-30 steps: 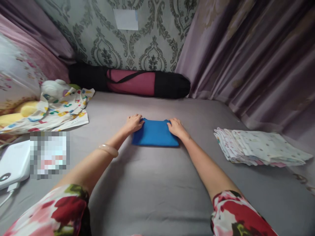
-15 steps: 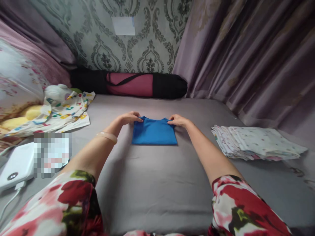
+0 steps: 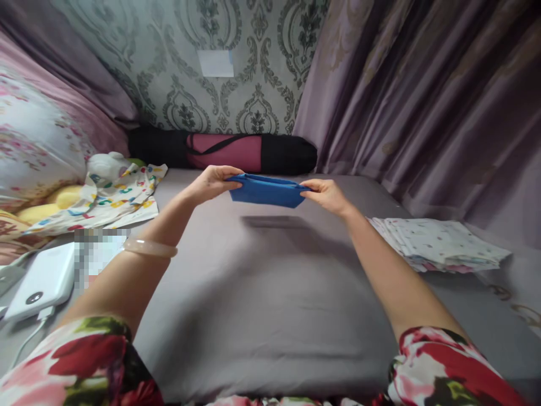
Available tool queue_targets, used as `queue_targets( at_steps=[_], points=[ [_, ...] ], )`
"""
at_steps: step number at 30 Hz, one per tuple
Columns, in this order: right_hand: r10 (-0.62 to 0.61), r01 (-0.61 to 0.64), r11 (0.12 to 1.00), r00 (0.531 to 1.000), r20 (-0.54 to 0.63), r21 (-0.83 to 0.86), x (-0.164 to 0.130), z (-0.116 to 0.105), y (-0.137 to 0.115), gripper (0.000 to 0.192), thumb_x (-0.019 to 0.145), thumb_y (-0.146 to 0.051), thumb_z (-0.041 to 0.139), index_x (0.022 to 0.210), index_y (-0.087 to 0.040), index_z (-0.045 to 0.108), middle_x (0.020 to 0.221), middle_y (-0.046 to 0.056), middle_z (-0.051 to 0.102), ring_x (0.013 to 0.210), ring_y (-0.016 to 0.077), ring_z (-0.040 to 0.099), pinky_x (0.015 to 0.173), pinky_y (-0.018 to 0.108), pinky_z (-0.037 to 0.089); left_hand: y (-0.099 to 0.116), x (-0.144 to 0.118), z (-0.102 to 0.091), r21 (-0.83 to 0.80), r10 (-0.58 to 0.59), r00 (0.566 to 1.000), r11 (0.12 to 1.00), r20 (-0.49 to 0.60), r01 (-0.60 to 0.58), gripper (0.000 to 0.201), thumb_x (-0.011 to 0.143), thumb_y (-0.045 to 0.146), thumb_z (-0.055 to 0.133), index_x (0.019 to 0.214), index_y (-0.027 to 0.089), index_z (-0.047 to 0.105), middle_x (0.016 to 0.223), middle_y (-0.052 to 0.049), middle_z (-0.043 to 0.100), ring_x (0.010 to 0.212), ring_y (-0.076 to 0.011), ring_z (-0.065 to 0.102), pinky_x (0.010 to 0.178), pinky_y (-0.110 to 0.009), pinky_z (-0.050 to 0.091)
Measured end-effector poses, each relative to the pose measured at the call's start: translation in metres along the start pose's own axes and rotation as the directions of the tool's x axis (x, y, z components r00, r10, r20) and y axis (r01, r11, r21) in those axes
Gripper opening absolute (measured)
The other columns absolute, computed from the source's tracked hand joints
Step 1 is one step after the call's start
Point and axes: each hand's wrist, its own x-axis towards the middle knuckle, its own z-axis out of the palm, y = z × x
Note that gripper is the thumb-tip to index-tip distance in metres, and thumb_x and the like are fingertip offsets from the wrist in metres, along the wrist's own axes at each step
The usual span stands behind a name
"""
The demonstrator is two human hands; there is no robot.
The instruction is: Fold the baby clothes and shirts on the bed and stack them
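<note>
A folded blue garment (image 3: 267, 193), probably a shirt, hangs in the air above the grey bed sheet (image 3: 270, 293), its shadow lying beneath it. My left hand (image 3: 215, 183) pinches its upper left corner between thumb and fingers. At the upper right corner, my right hand (image 3: 325, 194) grips the cloth the same way. The top edge shows as a narrow fold running between both hands. A pale bangle (image 3: 150, 248) circles my left forearm.
Folded patterned cloths (image 3: 439, 242) lie in a stack at right. A white power bank (image 3: 42, 282) with a cable, a printed cloth (image 3: 122, 197) and a plush toy (image 3: 107, 165) are at left. A black and maroon long bag (image 3: 228, 151) rests along the wall.
Both hands have lifted the blue garment off the sheet. It was lying flat with its neckline showing; now it is raised and tilted. My view has shifted slightly.
</note>
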Motion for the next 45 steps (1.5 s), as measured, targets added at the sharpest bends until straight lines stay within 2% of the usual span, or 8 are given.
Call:
queue_targets(
  at_steps=[4, 9, 13, 18, 22, 29, 34, 45],
  points=[
    [-0.064, 0.067, 0.988, 0.998, 0.022, -0.137, -0.034, 0.019, 0.024, 0.023, 0.088, -0.011, 0.059, 0.103, -0.019, 0.074, 0.112, 0.006, 0.074, 0.106, 0.0175, 0.067, 0.099, 0.029, 0.048, -0.017, -0.039, 0.018, 0.247, 0.092, 0.996, 0.966, -0.020, -0.084, 0.027, 0.084, 0.032, 0.059, 0.102, 0.017, 0.073, 0.102, -0.006, 0.075, 0.104, -0.0250, 0.066, 0.102, -0.039, 0.049],
    [-0.253, 0.385, 0.791, 0.913, 0.320, -0.474, -0.093, 0.053, 0.058, 0.039, 0.089, -0.001, 0.047, 0.108, -0.023, 0.073, 0.122, 0.006, 0.070, 0.115, 0.0206, 0.064, 0.099, 0.039, 0.049, -0.061, -0.102, 0.044, 0.439, 0.149, 0.945, 0.857, 0.290, -0.270, 0.036, 0.090, 0.021, 0.041, 0.109, 0.025, 0.072, 0.116, -0.002, 0.072, 0.118, -0.0188, 0.062, 0.109, -0.036, 0.045],
    [-0.336, 0.480, 0.697, 0.875, 0.348, -0.532, -0.111, 0.060, 0.067, 0.043, 0.085, 0.001, 0.046, 0.111, -0.021, 0.071, 0.127, 0.009, 0.067, 0.118, 0.0224, 0.062, 0.097, 0.041, 0.050, -0.067, -0.120, 0.044, 0.497, 0.164, 0.897, 0.785, 0.410, -0.371, 0.043, 0.082, 0.010, 0.041, 0.112, 0.022, 0.070, 0.124, -0.003, 0.069, 0.122, -0.0180, 0.060, 0.112, -0.038, 0.042],
    [-0.324, 0.399, 0.771, 0.917, 0.235, -0.496, -0.096, 0.068, 0.078, 0.036, 0.084, -0.004, 0.045, 0.094, -0.024, 0.073, 0.117, 0.003, 0.071, 0.111, 0.0192, 0.064, 0.099, 0.038, 0.047, -0.043, -0.109, 0.049, 0.548, 0.110, 0.956, 0.799, 0.272, -0.248, 0.040, 0.080, 0.010, 0.039, 0.104, 0.022, 0.070, 0.118, -0.004, 0.071, 0.117, -0.0193, 0.063, 0.109, -0.039, 0.044],
    [-0.249, 0.274, 0.755, 0.960, 0.127, -0.595, -0.066, 0.098, 0.076, 0.043, 0.091, -0.013, 0.040, 0.126, -0.021, 0.064, 0.144, 0.005, 0.053, 0.136, 0.0197, 0.045, 0.114, 0.039, 0.033, -0.026, -0.086, 0.080, 0.625, 0.031, 0.999, 0.779, 0.035, -0.046, 0.042, 0.089, 0.018, 0.036, 0.122, 0.015, 0.061, 0.134, -0.011, 0.061, 0.128, -0.0232, 0.055, 0.110, -0.041, 0.042],
    [-0.124, 0.241, 0.663, 0.969, 0.213, -0.709, -0.024, 0.147, 0.040, 0.059, 0.097, -0.029, 0.032, 0.151, -0.008, 0.034, 0.160, 0.010, 0.026, 0.149, 0.0260, 0.017, 0.121, 0.048, 0.010, -0.052, -0.046, 0.131, 0.770, -0.149, 0.986, 0.637, 0.076, 0.037, 0.057, 0.094, 0.026, 0.038, 0.147, 0.005, 0.038, 0.156, -0.016, 0.033, 0.147, -0.0300, 0.024, 0.120, -0.047, 0.021],
    [0.021, 0.162, 0.701, 0.969, 0.247, -0.695, -0.021, 0.154, 0.038, 0.059, 0.097, -0.030, 0.026, 0.152, -0.009, 0.032, 0.160, 0.010, 0.028, 0.149, 0.0254, 0.019, 0.121, 0.048, 0.013, -0.082, -0.046, 0.136, 0.834, -0.171, 0.985, 0.548, 0.038, 0.063, 0.057, 0.100, 0.037, 0.029, 0.151, 0.012, 0.036, 0.157, -0.012, 0.033, 0.147, -0.0293, 0.025, 0.120, -0.052, 0.017],
    [0.078, 0.082, 0.726, 0.977, 0.200, -0.683, -0.022, 0.135, 0.032, 0.060, 0.098, -0.030, 0.024, 0.152, -0.007, 0.032, 0.160, 0.011, 0.025, 0.149, 0.0240, 0.018, 0.122, 0.044, 0.011, -0.083, -0.047, 0.122, 0.857, -0.225, 0.974, 0.505, 0.018, 0.101, 0.062, 0.100, 0.049, 0.028, 0.152, 0.015, 0.034, 0.160, -0.012, 0.026, 0.149, -0.0306, 0.017, 0.120, -0.050, 0.015]
  ],
)
